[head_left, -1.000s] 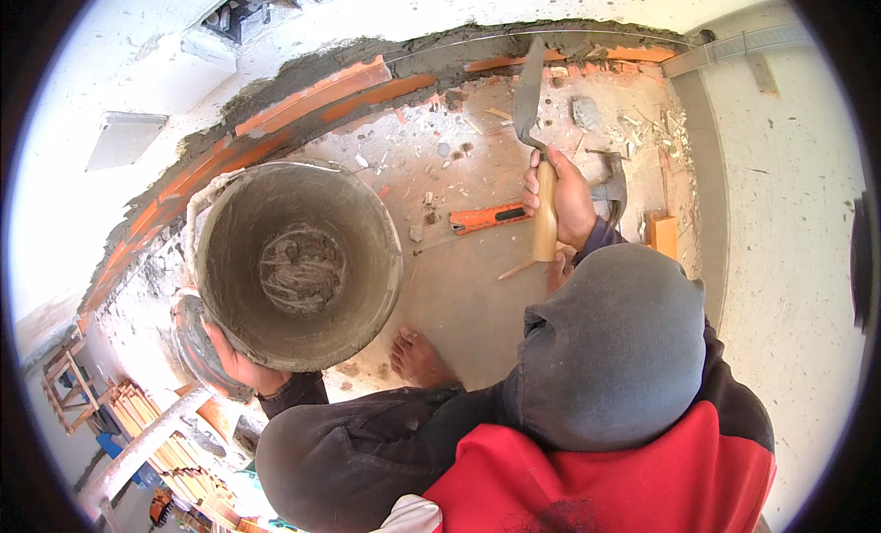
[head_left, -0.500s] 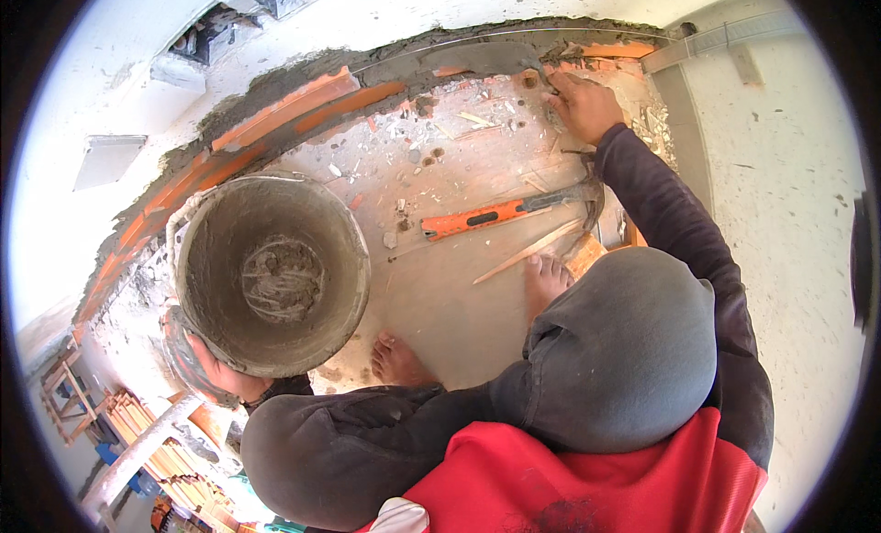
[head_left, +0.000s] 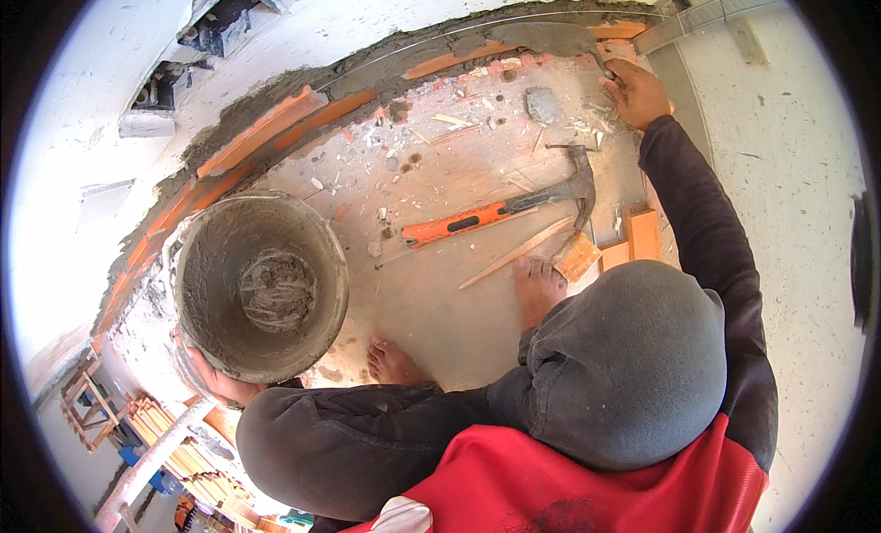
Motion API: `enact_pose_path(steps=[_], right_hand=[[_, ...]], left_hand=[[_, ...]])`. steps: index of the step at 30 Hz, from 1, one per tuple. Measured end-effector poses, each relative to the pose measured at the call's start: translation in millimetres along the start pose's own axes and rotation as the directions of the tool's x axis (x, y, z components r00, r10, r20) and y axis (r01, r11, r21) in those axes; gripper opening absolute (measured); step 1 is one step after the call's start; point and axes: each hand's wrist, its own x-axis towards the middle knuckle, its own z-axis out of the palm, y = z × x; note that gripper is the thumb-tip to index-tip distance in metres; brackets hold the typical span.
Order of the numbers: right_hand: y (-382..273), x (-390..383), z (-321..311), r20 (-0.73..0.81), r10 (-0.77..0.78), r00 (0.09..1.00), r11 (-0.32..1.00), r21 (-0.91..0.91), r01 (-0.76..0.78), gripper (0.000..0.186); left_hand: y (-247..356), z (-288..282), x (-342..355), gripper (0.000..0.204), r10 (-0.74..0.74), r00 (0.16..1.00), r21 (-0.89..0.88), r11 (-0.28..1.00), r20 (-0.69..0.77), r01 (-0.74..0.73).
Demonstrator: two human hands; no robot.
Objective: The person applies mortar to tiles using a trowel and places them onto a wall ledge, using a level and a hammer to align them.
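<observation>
- Between one and two o'clock, the right hand (head_left: 640,93) has its fingers curled around the trowel (head_left: 555,40) — from my distant post, I make out only a sliver of pale handle past the hand.
- The trowel's blade lies at one o'clock, against the grey mortar (head_left: 385,67) that runs along the foot of the white wall (head_left: 367,10).
- At eight o'clock, I see the left hand (head_left: 220,382) set against the lower outer side of the bucket (head_left: 211,267); its fingertips are hidden, and I cannot tell how firmly they close.
- The bucket fills nine o'clock, mouth toward my camera, its inside coated grey — a rough patch of mix (head_left: 278,290) covers the bottom.
- At ten o'clock, an orange strip (head_left: 262,134) sits edged by mortar.
- Just right of the dial's centre, a claw hammer (head_left: 459,223) with an orange-and-black grip lies on the dusty floor (head_left: 431,299), head toward two o'clock.
- At three o'clock, a wood block (head_left: 578,257) lies beside the toes of a bare foot (head_left: 540,290).
- At four o'clock, I look down on the person's grey hood (head_left: 624,359), above a red garment (head_left: 587,487).
</observation>
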Motion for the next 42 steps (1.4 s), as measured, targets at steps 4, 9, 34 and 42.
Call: enact_pose_path(steps=[4,9,34,42], right_hand=[[-9,-10,-7,-0.05,-0.042,0.998,0.998,0.034,0.043,0.033],[-51,0,-3,0.177,-0.183,0.967,0.972,0.18,0.151,0.031],[20,60,-42,0.344,-0.205,0.916,0.958,0.263,0.116,0.035],[2,106,-91,0.519,-0.15,0.842,0.983,0.169,0.071,0.034]], left_hand=[[3,-6,2,0.049,0.026,1.0,0.065,0.998,0.01,-0.027],[-4,-2,2,0.049,0.017,1.0,0.037,0.999,-0.01,-0.016],[-1,2,-2,0.046,-0.042,0.996,0.015,0.999,-0.076,0.043],[-2,-17,1,0.047,0.044,0.999,0.113,0.993,-0.028,-0.04]])
